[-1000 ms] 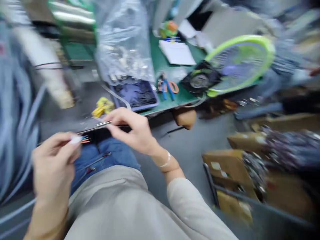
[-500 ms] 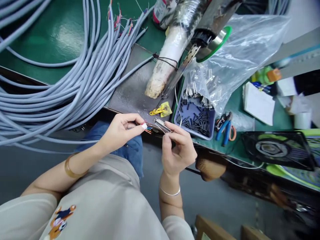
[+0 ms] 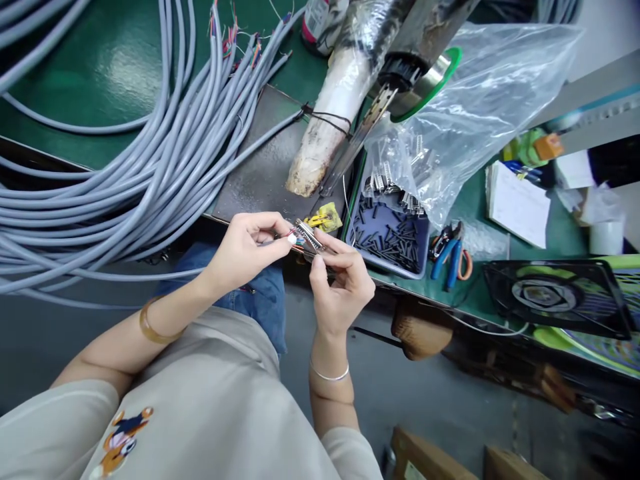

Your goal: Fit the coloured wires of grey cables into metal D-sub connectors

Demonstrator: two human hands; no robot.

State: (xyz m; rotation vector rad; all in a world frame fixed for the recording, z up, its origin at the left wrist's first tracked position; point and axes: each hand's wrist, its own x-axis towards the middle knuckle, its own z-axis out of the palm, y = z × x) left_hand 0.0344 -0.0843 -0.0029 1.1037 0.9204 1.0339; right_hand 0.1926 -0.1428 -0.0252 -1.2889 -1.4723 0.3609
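Note:
My left hand [image 3: 253, 248] is closed on the stripped end of a grey cable [image 3: 185, 274], with thin coloured wires [image 3: 300, 244] fanning out past the fingertips. Between thumb and fingers, my right hand [image 3: 340, 280] grips a metal multi-pin connector [image 3: 309, 235]. The wire ends lie right at the connector; whether they touch its pins cannot be made out. Just behind the connector, a yellow tool [image 3: 325, 217] rests on the dark mat [image 3: 250, 180].
A large bundle of grey cables [image 3: 130, 193] spreads over the left side. Behind the hands is a wrapped white post [image 3: 320, 140]. To the right are a tray of small black tubes [image 3: 390, 237], a plastic bag [image 3: 480, 100], blue-handled pliers [image 3: 454, 257] and a black fan [image 3: 550, 297].
My right hand has moved left with the connector, closing the gap to the wires. My left hand has shifted slightly upward, still holding the cable end.

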